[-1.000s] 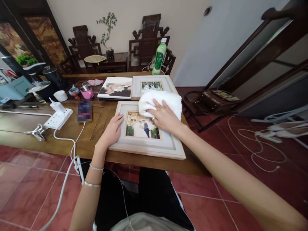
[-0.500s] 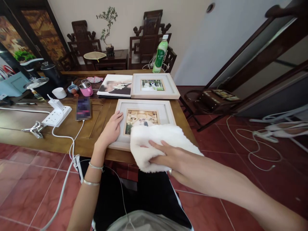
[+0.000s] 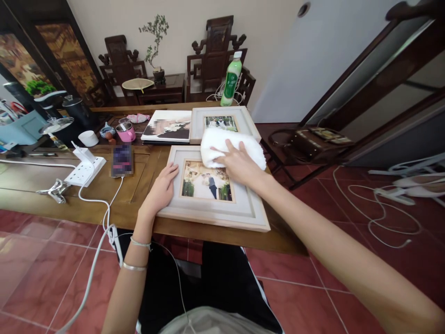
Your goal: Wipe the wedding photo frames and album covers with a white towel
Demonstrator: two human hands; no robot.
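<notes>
A light wooden picture frame (image 3: 212, 214) with a wedding photo (image 3: 207, 182) in it lies face up near the table's front edge. My left hand (image 3: 162, 189) grips the frame's left side, its fingers together over the border; the thumb is hidden. In my right hand (image 3: 239, 162) is a folded white fluffy towel (image 3: 225, 139), pressed down by spread fingers. The towel lies over the frame's far right corner and overlaps the near part of a second picture frame (image 3: 249, 121) behind it.
A photo panel (image 3: 167, 125) lies left of the second frame. A green bottle (image 3: 231, 79) stands behind. On the left are a pink mug (image 3: 125, 132), a phone (image 3: 122, 160), a power strip (image 3: 85, 170) and cables. A brown bag (image 3: 316, 144) sits on the right.
My right hand has slid the towel away from me, from the frame's near right part to its far right corner, uncovering more of the photo. My left hand stays on the left side.
</notes>
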